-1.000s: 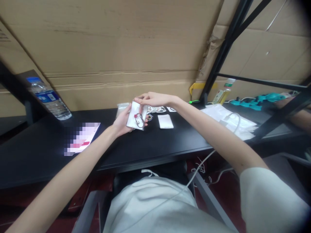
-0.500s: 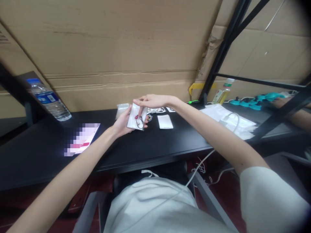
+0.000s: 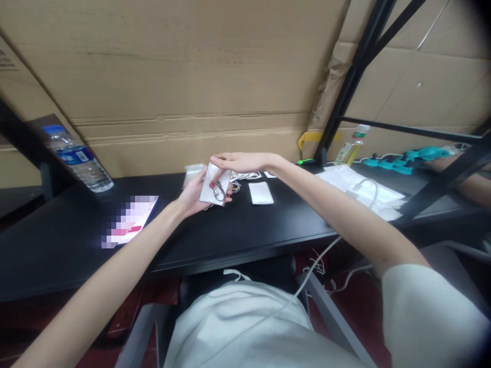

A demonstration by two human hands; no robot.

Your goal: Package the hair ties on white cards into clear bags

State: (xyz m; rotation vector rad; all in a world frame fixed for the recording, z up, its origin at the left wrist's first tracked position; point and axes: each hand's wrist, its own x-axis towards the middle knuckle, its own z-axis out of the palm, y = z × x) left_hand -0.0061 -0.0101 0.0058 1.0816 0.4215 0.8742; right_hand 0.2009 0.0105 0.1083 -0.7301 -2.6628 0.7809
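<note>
Above the black table (image 3: 238,232), my left hand (image 3: 191,197) grips a small flat white packet (image 3: 207,193) from its left side, some fingertips showing past the right edge. On the packet's face lies a small dark looped cord (image 3: 221,192) with a pinkish-red bit at one end. My right hand (image 3: 240,161) comes over from the right, its thumb side at the packet's top edge. One finger of it reaches down to the red bit. Whether the cord is inside the packet or on top of it, I cannot tell.
A stack of white packets (image 3: 261,193) lies right of my hands. Behind them are a clear plastic bag (image 3: 192,174) and more packets. A water bottle (image 3: 79,158) and a lit phone-like screen (image 3: 134,220) are left; white sheets (image 3: 358,189) and a yellowish bottle (image 3: 352,145) are right.
My right hand's finger has shifted slightly down and left over the packet, and the red bit with it. The packet stays in my left hand, almost in place.
</note>
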